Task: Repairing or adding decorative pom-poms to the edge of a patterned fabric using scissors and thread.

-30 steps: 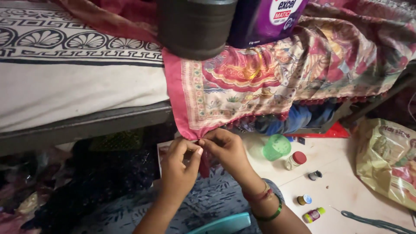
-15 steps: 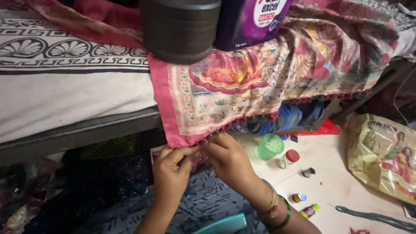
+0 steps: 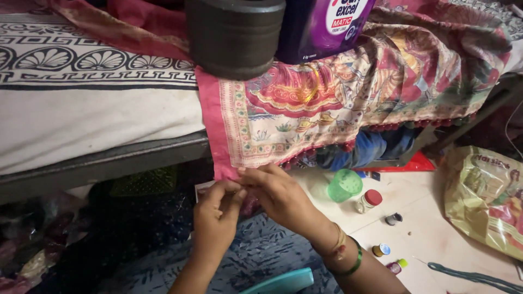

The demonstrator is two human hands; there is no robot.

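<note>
the cloth [image 3: 305,114] hangs over the bed [image 3: 81,125] edge at frame centre, with a drum [image 3: 234,35] and a bottle [image 3: 327,24] standing on it at top. both hands, left hand [image 3: 215,218] and right hand [image 3: 280,196], meet at its lower corner. a cup [image 3: 344,185] and jar [image 3: 369,200] sit on the floor [image 3: 430,228] to the right, before a bag [image 3: 485,201] at the right edge.

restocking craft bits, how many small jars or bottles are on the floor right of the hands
4 visible: a red-lidded jar beside the green cup, a dark one further right, then a blue-topped one and a pink-and-green one by the right hand's forearm. More may be hidden.

A purple detergent pouch [image 3: 321,27] with a white label stands on the bed; a yellowish printed bag [image 3: 485,198] lies at right.
</note>
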